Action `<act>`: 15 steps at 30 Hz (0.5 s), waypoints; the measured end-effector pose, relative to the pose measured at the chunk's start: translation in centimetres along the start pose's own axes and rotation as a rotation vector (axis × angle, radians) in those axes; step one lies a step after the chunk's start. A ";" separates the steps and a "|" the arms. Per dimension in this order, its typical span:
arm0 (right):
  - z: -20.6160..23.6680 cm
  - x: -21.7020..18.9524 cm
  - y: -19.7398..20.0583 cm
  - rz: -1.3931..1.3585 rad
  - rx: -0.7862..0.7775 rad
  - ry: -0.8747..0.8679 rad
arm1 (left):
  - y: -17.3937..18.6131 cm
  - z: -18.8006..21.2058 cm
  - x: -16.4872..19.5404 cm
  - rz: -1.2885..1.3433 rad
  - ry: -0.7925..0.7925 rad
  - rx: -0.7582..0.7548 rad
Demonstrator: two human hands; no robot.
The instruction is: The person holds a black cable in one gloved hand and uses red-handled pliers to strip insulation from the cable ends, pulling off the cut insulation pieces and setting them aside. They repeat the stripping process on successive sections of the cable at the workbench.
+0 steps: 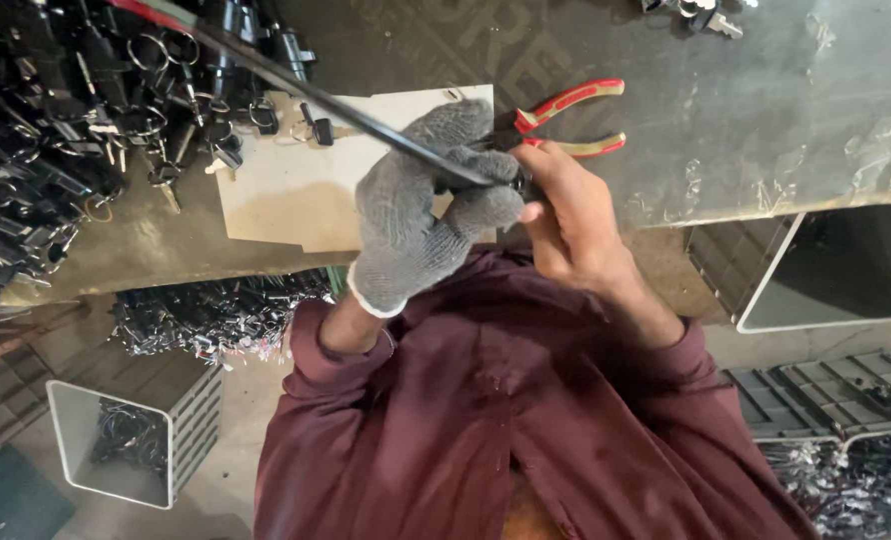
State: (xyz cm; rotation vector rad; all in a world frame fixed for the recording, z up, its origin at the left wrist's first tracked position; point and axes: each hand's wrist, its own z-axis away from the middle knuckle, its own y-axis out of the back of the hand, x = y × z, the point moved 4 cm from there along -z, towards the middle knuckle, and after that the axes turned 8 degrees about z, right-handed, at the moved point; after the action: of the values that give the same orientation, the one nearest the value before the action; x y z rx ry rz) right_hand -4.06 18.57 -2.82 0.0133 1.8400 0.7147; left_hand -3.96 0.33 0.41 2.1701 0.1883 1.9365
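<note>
Grey knit glove covers the left hand (pixel 421 200), seen from the head camera looking down over a maroon shirt (pixel 496 420). Its fingers (pixel 481 208) are curled shut around the near end of a long black rod (pixel 296 85), which runs up and to the left across the picture, passing over a pale board (pixel 286 190) that lies flat on the bench (pixel 766 120). The bare right hand (pixel 571 215) is pressed against the gloved one at the rod's near end; its fingers (pixel 538 165) are bent in around that end, but what they pinch there is hidden, so I cannot tell whether they are closed on anything. Both hands are raised above the near edge of the board.

Just beyond the right hand, 1 pair of pliers with red handles (pixel 571 120) rests on the bench, handles pointing right and spread apart. A dense heap of black locks with keys and rings (pixel 76 120) fills the left part of the bench, touching the board's far left corner. Below the bench edge, a grey crate (pixel 131 440) stands on the floor at the lower left, and a white-rimmed bin (pixel 826 270) at the right.
</note>
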 end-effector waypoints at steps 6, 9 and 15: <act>1.1 3.0 -1.4 -0.393 -0.056 -0.350 | -2.0 1.5 0.5 -0.140 -0.172 0.074; 1.0 3.7 -1.3 -0.408 -0.126 -0.394 | -1.8 0.4 -0.8 -0.054 -0.205 0.009; -3.2 0.6 0.7 -0.308 -0.091 -0.150 | -0.7 -1.9 -0.5 0.172 -0.245 -0.158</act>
State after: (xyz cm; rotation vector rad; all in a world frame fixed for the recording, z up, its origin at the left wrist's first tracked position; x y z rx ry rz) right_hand -7.29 17.83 -2.34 -0.2641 1.6185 0.5627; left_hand -5.89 1.08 -0.01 2.3542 -0.1929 1.6802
